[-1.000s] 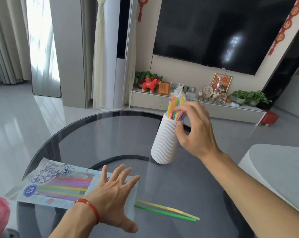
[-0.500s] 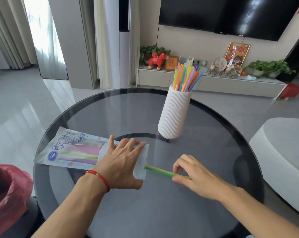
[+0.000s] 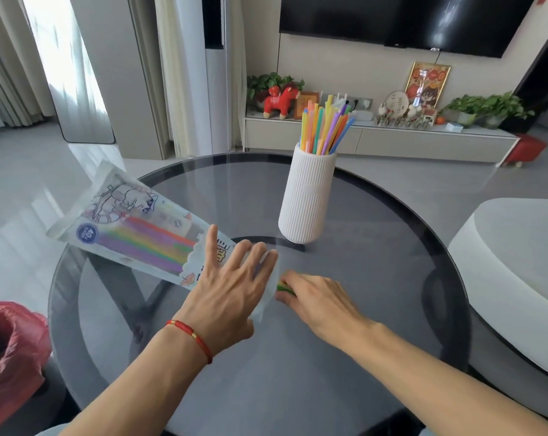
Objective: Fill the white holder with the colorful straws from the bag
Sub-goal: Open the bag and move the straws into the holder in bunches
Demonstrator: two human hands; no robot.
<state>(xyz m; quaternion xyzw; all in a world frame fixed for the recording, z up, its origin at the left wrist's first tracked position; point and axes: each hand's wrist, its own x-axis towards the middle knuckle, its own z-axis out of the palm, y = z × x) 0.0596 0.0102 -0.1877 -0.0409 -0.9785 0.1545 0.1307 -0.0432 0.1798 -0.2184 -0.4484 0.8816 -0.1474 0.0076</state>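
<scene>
1. Partway, by my read: tall ribbed white holder (image 3: 307, 196) already stands with a fan of colorful plastic straws (image 3: 324, 127); printed clear plastic bag (image 3: 134, 229) shows many more inside.
2. Left hand (image 3: 225, 294) lies flat, fingers spread, pressing the bag's open end on the round dark glass table (image 3: 376, 309).
3. Right hand (image 3: 316, 297), just beside the bag mouth, fingers pinched on green-yellow straw ends (image 3: 282, 287).
4. Holder sits beyond both hands, apart from them.
</scene>
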